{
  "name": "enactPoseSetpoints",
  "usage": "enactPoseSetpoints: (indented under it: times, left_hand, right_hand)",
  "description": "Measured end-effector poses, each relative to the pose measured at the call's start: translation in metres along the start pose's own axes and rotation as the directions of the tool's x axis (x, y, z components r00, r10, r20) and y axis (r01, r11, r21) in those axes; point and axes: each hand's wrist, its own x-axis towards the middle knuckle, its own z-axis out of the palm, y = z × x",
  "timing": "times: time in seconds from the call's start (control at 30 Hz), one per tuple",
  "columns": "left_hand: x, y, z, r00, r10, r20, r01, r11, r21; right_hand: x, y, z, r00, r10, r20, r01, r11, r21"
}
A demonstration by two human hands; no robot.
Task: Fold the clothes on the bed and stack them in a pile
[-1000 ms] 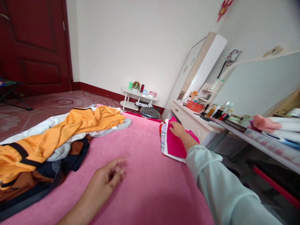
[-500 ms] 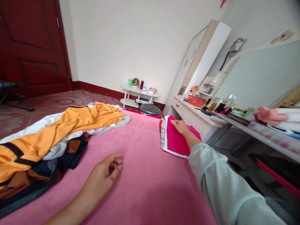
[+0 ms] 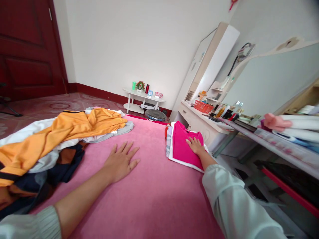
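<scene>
Fingers spread, my left hand [image 3: 121,162] lies palm down on the pink bed cover [image 3: 149,192], holding nothing. My right hand [image 3: 196,146] rests with its fingers apart on a folded bright pink garment [image 3: 183,141]. That garment tops a stack of folded clothes; white cloth [image 3: 185,163] and grey cloth [image 3: 168,142] show at the stack's edges. To the left of my left hand is a loose heap with an orange garment [image 3: 74,127] that has black stripes. A dark navy and brown garment [image 3: 66,162] sticks out from under it.
A white dressing table [image 3: 194,116] with bottles and a red basket [image 3: 203,107] stands at the right. Nearer on that side is a metal-framed table [image 3: 269,141] with cloth items. A low white stand [image 3: 143,94] and a round dark device [image 3: 156,115] are beyond the bed.
My left hand has gone from loosely curled to flat and spread, farther forward on the cover. My right hand has slid toward the near right part of the pink garment. The view shifted slightly.
</scene>
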Motion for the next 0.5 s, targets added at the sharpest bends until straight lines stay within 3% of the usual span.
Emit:
enactPoseSetpoints:
  times: [0.07,0.13,0.2,0.23,0.3,0.37,0.43,0.5]
  left_hand:
    - [0.000,0.001,-0.003,1.000,-0.006,0.004,0.006,1.000,0.001]
    - [-0.001,0.002,-0.006,1.000,-0.006,0.007,0.007,1.000,-0.007]
    - [-0.001,0.003,-0.008,1.000,-0.005,0.006,0.005,1.000,-0.015]
    - [-0.001,0.004,-0.009,1.000,-0.006,0.005,0.006,1.000,-0.017]
    - [-0.003,0.005,-0.011,1.000,-0.018,0.003,0.018,1.000,-0.012]
    - [-0.005,0.008,-0.014,0.999,-0.042,0.008,0.042,0.999,-0.003]
    - [-0.008,0.011,-0.016,0.997,-0.081,0.020,0.081,0.997,0.007]
    - [-0.011,0.015,-0.019,0.991,-0.126,0.035,0.126,0.992,0.017]
  right_hand:
    - [-0.011,-0.007,-0.008,0.999,0.032,-0.019,-0.032,0.999,0.017]
    - [-0.032,-0.017,-0.012,0.987,0.027,-0.156,-0.022,0.999,0.032]
    - [-0.059,-0.025,-0.010,0.953,-0.084,-0.291,0.089,0.996,0.002]
    - [-0.072,-0.029,-0.008,0.940,-0.153,-0.305,0.154,0.988,-0.022]
    - [-0.097,-0.036,-0.004,0.952,-0.224,-0.207,0.224,0.974,-0.026]
    - [-0.117,-0.046,-0.003,0.975,-0.192,-0.112,0.198,0.979,0.049]
    - [-0.136,-0.063,-0.006,0.968,-0.222,-0.116,0.240,0.956,0.170]
    - [-0.160,-0.087,-0.007,0.919,-0.353,-0.177,0.392,0.874,0.289]
